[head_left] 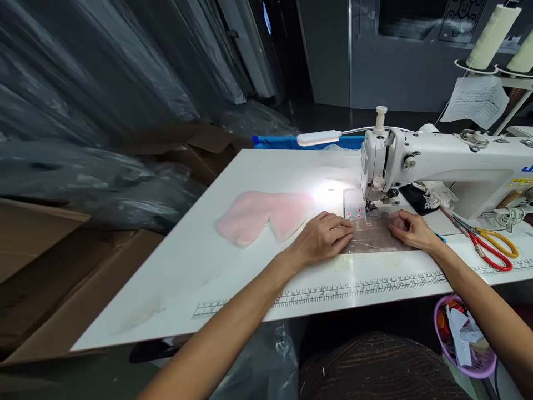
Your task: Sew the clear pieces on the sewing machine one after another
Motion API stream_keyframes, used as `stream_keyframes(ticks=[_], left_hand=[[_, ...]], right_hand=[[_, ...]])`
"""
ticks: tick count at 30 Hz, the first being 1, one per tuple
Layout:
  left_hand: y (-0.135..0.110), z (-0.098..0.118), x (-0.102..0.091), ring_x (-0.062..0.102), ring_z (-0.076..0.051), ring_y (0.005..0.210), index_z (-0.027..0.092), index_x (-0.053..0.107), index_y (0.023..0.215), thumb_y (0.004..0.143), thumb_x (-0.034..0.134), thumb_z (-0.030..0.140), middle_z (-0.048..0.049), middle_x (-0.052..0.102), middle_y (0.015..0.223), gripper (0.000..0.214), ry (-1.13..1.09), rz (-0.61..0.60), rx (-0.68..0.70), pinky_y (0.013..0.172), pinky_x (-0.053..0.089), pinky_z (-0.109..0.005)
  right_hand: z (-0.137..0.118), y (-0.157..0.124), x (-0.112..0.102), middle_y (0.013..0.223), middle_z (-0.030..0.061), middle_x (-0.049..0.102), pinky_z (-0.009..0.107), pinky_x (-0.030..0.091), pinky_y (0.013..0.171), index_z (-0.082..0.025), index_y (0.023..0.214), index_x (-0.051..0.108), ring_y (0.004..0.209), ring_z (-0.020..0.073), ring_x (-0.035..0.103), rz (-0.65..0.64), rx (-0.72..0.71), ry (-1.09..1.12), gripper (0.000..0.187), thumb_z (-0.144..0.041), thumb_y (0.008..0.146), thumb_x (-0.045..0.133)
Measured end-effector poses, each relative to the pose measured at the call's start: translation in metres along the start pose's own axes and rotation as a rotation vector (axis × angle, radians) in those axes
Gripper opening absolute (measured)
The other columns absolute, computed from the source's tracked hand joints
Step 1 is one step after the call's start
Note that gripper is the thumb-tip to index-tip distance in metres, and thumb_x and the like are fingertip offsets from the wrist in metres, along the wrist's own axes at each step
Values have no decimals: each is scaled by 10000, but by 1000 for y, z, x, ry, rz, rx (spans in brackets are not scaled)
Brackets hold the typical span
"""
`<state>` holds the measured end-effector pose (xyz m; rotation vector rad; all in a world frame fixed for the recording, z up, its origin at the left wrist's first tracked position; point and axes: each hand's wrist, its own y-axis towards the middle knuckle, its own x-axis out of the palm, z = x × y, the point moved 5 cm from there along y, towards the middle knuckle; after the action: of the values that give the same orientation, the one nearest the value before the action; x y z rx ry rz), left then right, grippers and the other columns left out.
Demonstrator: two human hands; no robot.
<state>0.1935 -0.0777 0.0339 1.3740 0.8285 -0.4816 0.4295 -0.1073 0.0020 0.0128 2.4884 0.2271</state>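
Note:
My left hand (322,237) lies flat on the white table (208,266), fingers together and pressing the left edge of a clear plastic piece with small red marks (370,233). My right hand (410,229) rests on the right side of that piece, fingers curled down onto it. The piece runs under the presser foot (370,206) of a white sewing machine (441,166). A pink fabric piece (262,214) lies on the table left of my left hand.
Scissors with red and yellow handles (489,244) lie right of my right hand. A lamp (318,138) shines on the needle area. Thread cones (493,36) stand at back right. A ruler strip (353,289) lines the front edge. A purple basket (466,341) hangs below. Cardboard boxes (50,278) stand left.

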Motion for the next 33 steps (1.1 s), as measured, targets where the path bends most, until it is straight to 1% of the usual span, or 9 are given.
stream_keyframes(ticks=[4, 7, 12, 15, 17, 20, 24, 29, 33], left_hand=[[3, 17, -5, 707, -162, 800, 151, 725, 928, 969, 581, 209, -58, 772, 904, 161, -98, 41, -9, 712, 563, -331], [4, 32, 0, 701, -162, 804, 144, 710, 945, 958, 569, 171, -62, 771, 918, 145, -136, 34, 43, 730, 561, -336], [3, 38, 6, 672, -142, 725, 159, 679, 905, 954, 562, 148, -40, 764, 880, 128, -188, 55, -5, 691, 531, -314], [3, 34, 3, 653, -138, 681, 148, 660, 898, 936, 576, 126, -40, 753, 837, 95, -206, 91, -29, 644, 509, -303], [3, 26, -2, 649, -137, 669, 153, 652, 892, 927, 581, 119, -34, 745, 814, 86, -203, 123, -63, 636, 508, -304], [0, 8, -12, 664, -142, 691, 160, 642, 893, 910, 595, 103, -36, 742, 812, 76, -165, 167, -100, 637, 527, -301], [-3, -7, -21, 660, -148, 681, 149, 633, 903, 888, 613, 70, -48, 744, 805, 83, -49, 170, -69, 610, 532, -290], [-2, -7, -25, 647, -139, 639, 145, 628, 905, 877, 624, 64, -48, 750, 789, 86, -12, 128, -1, 626, 549, -296], [-2, -7, -29, 655, -146, 652, 149, 638, 913, 863, 646, 61, -53, 755, 794, 102, 38, 128, 10, 639, 550, -307]], right_hand=[[-5, -3, 1, 634, -17, 573, 271, 407, 559, -142, 1036, 681, 532, 126, 475, 25, -68, -112, 334, -387, 856, 544], [-8, -5, 2, 643, -2, 597, 269, 421, 573, -153, 1033, 692, 548, 138, 508, 58, -132, -224, 290, -338, 881, 528], [-10, -7, 5, 726, 41, 644, 288, 449, 615, -167, 1007, 692, 635, 179, 569, 102, -224, -369, 234, -288, 908, 519], [-11, -9, 6, 759, 49, 659, 300, 473, 656, -170, 1037, 680, 690, 197, 602, 116, -245, -389, 224, -268, 923, 514], [-12, -10, 7, 743, 43, 646, 295, 464, 645, -178, 990, 670, 689, 194, 596, 137, -250, -396, 185, -254, 928, 513], [-16, -10, 8, 677, 18, 589, 276, 404, 574, -194, 849, 615, 611, 164, 533, 177, -270, -413, 138, -236, 934, 515], [-19, -11, 10, 617, -10, 519, 266, 335, 520, -206, 757, 519, 544, 137, 469, 227, -316, -413, 176, -212, 932, 523], [-17, -9, 9, 603, -18, 493, 253, 340, 517, -205, 744, 508, 531, 125, 459, 229, -274, -396, 187, -225, 930, 507], [-18, -9, 8, 612, -2, 515, 267, 330, 522, -221, 709, 455, 554, 139, 478, 224, -254, -356, 223, -245, 928, 492]])
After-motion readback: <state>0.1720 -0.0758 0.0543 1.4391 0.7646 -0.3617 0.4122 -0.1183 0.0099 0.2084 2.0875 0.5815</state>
